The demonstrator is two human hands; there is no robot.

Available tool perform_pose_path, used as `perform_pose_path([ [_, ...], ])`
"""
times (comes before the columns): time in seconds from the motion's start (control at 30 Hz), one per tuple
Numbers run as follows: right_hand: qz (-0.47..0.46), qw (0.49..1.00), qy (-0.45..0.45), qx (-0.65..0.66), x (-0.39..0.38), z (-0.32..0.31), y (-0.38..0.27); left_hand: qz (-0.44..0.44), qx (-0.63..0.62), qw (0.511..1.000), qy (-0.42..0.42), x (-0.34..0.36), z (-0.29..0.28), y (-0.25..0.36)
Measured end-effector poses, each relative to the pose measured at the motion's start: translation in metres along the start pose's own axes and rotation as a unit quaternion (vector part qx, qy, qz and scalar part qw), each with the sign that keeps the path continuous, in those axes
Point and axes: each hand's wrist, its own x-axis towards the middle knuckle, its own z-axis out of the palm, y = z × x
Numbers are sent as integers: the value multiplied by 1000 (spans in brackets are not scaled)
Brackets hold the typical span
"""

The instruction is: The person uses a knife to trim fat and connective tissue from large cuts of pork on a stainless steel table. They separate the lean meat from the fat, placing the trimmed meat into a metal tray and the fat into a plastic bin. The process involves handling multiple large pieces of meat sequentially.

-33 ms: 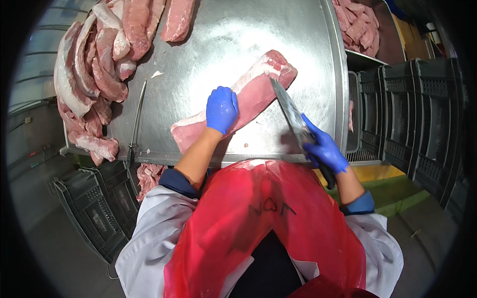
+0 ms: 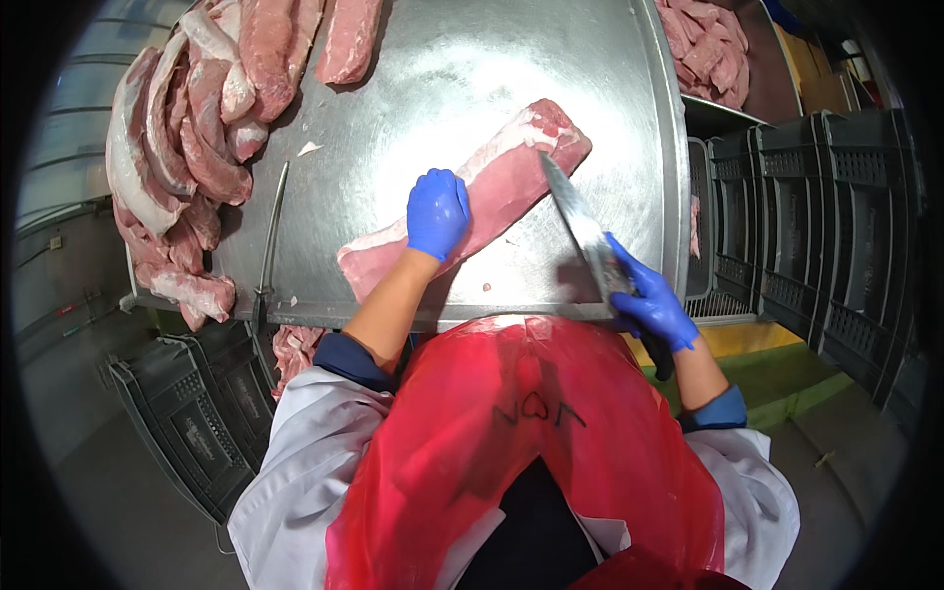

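Observation:
A long pork loin (image 2: 501, 202) lies slantwise on the metal table (image 2: 462, 88), its far end toward the right, with a pale fat strip along its left edge. My left hand (image 2: 439, 214), in a blue glove, presses down on the loin with its fingers curled over the meat's left side. In my blue-gloved right hand (image 2: 653, 309) is a butcher's knife (image 2: 580, 218), gripped by its dark handle. The blade points up and left, and its tip is at the right side of the loin, near the far end. Whether the tip touches the meat I cannot tell.
Several cuts of meat (image 2: 202, 123) are piled on the table's left side. A sharpening steel (image 2: 274, 226) lies beside them. At upper right a metal bin (image 2: 780, 74) holds meat pieces. Black crates (image 2: 787, 216) stand to the right, and another crate (image 2: 187, 423) at lower left.
My right hand and the knife have shifted slightly right and toward me. The loin's far end has moved a touch right. My left hand stays in place.

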Motion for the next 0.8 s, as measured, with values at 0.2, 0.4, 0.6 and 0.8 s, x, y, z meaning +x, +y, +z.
perform_pose_path([
  [0.2,-122,976,157,93,38,-47,15,65,-111,992,11,87,9,87],
  [0.4,-185,954,201,122,116,-23,19,-82,-85,969,-215,143,-22,116],
  [0.6,-161,959,233,-5,175,-7,1,-58,-13,972,-228,159,-1,98],
  [0.8,-173,966,188,-48,197,1,-7,-132,-216,939,-234,168,50,37],
])
